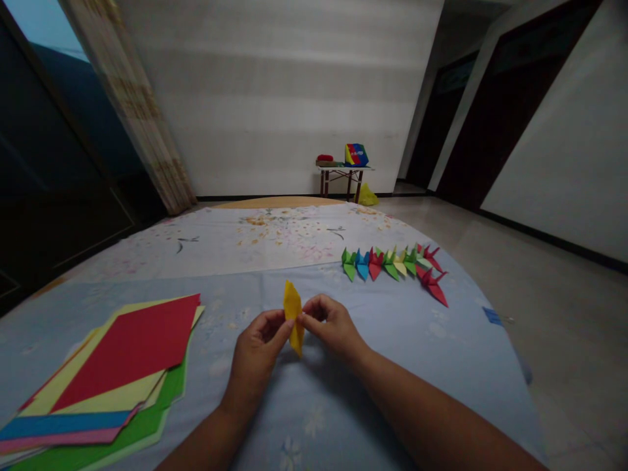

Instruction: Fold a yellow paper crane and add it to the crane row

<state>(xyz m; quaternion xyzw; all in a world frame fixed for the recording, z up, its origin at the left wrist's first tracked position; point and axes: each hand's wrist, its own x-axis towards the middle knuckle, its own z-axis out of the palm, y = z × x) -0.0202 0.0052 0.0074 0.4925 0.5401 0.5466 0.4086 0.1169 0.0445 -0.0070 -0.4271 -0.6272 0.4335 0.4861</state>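
Observation:
A narrow, diamond-shaped piece of folded yellow paper (293, 302) stands nearly upright above the table in front of me. My left hand (258, 343) pinches its left edge at mid-height between thumb and fingers. From the other side, my right hand (338, 327) grips the same paper with its thumb and fingertips. Parts of the paper's middle are covered by my fingers. Beyond my right hand sits a row of origami cranes in green, blue, red and pale yellow, with a red crane (434, 285) at its near right end.
A stack of coloured paper with a red sheet (135, 347) on top lies at the left. A floral cloth (220, 235) covers the round table. A blue strip (492, 316) is at the right edge. Against the far wall, a small table (343, 170) carries a colourful box (356, 155).

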